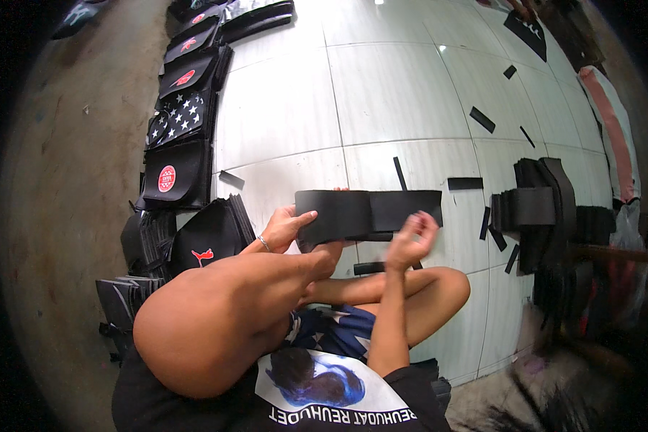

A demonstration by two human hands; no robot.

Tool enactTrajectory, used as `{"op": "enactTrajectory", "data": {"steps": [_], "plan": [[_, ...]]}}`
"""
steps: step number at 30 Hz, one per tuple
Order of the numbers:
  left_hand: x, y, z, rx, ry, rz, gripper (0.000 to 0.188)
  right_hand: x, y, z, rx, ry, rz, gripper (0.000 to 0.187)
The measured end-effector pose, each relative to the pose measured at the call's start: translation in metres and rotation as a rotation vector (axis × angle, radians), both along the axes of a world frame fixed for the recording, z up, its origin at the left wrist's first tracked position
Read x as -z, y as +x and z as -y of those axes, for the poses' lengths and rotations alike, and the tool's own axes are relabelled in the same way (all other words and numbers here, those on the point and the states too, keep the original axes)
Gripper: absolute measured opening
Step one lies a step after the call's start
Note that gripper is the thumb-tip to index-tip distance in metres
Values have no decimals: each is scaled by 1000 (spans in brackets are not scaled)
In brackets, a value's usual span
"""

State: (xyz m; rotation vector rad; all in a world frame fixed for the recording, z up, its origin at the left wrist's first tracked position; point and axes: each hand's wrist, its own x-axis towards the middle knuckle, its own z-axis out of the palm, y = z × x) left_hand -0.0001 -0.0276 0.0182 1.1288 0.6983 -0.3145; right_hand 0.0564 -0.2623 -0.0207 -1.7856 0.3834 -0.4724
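Note:
A wide black strip of sheet material, perhaps leather or rubber, is held out over my crossed legs, with a fold or seam near its middle. My left hand grips its left end, thumb on top and the other fingers behind; a bracelet circles that wrist. Over the strip's right part is my right hand, its fingers curled together and slightly blurred. Whatever they pinch, if anything, is too small to make out. Just below the strip, a short black offcut lies on the tiles.
Stacked black flaps with printed emblems line the left side. On the right stand piles of black strips. Several black scraps are scattered over the white tiled floor. At the far right lies a pink-and-white bundle.

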Motion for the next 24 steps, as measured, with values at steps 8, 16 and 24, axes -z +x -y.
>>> {"op": "enactTrajectory", "data": {"steps": [8, 16, 24], "plan": [[6, -6, -4, 136, 126, 40, 21, -16, -49, -81, -677, -112, 41, 23], [-19, -4, -3, 18, 130, 1, 21, 26, -1, -1, -460, 394, -311, 17], [-13, -8, -1, 81, 15, -6, 27, -18, -21, -35, -496, 66, -158, 26]]}}
